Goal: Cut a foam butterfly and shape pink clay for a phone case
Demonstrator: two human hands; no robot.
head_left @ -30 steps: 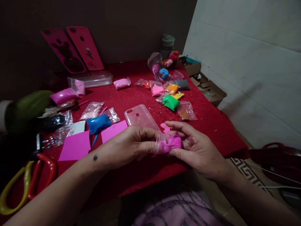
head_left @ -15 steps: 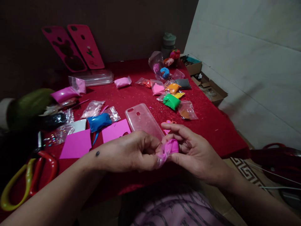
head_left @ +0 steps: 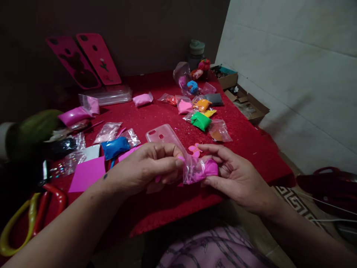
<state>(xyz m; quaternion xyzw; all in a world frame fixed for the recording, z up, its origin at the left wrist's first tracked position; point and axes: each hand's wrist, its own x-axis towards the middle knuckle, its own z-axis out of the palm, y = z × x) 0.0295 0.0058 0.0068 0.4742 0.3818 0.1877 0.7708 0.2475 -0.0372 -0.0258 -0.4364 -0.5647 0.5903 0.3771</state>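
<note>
My right hand (head_left: 237, 178) holds a small clear bag of bright pink modelling clay (head_left: 211, 167), thumb below and fingers above. The bag's crumpled mouth points left toward my left hand (head_left: 150, 163). The left fingers are closed in a pinch, and bits of pink clay (head_left: 158, 179) show between and under them. Just behind my hands lies a clear phone case (head_left: 165, 133), its near part hidden by the left hand. A small pink and orange petal-shaped piece (head_left: 195, 149) is beside the case, close to my right fingertips.
Several clay bags, among them blue (head_left: 115, 148) and green (head_left: 200, 121), lie over the red-covered table (head_left: 167, 208). Pink sheets (head_left: 87, 174) and red-and-yellow-handled scissors (head_left: 33, 212) are at left. Two decorated pink cases (head_left: 99, 59) lean at the back. Cardboard boxes (head_left: 252, 108) stand right.
My left hand has drawn away leftward from the bag's mouth, with pink clay now showing at its fingers. The bag's clear end is more exposed. The right hand still holds the bag.
</note>
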